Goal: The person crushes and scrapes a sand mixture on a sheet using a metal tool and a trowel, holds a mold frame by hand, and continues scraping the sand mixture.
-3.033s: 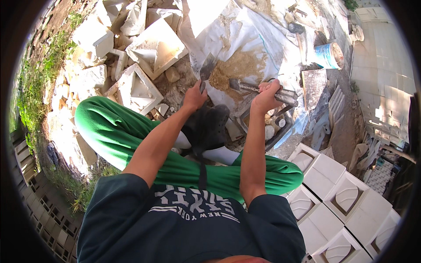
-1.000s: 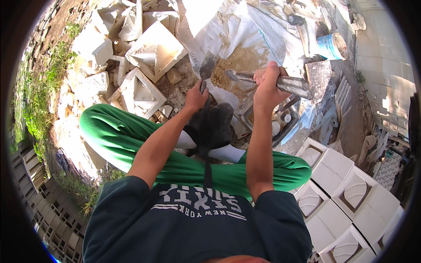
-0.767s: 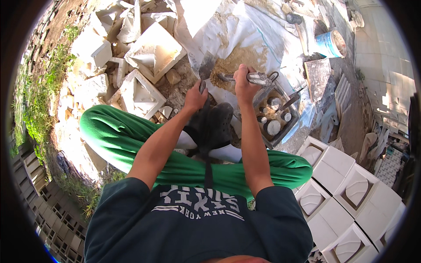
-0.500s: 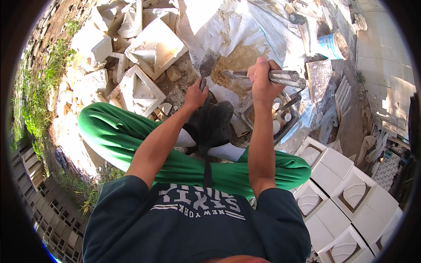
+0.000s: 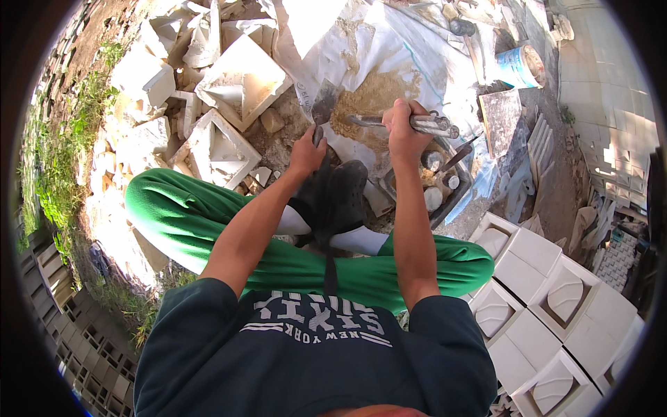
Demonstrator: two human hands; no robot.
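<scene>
My left hand (image 5: 306, 154) is closed round the dark handle of a trowel (image 5: 324, 104), its grey blade pointing away from me beside the sand. Over the sand's near right side, my right hand (image 5: 407, 139) grips a bundle of grey metal tools (image 5: 436, 125). Their thick rounded ends stick out to the right, and a narrow flat end points left. Exactly what kind they are I cannot tell. Damp brown sand (image 5: 382, 90) lies on a white sheet (image 5: 417, 42) beneath. Near my right forearm, a dark tray (image 5: 455, 210) holds pale round pieces (image 5: 433, 198) and a dark-bladed tool (image 5: 460, 154).
White hollow moulded blocks (image 5: 243, 80) are heaped at the left. Similar blocks (image 5: 511, 295) stand in rows at the lower right. A blue-and-white bucket (image 5: 520, 67) lies tipped at the far right, near a flat board (image 5: 500, 121). My crossed legs (image 5: 187, 208) are close below.
My right hand has shifted slightly left with the metal tools, uncovering more of the tray. My left hand keeps its hold on the trowel, nearly still.
</scene>
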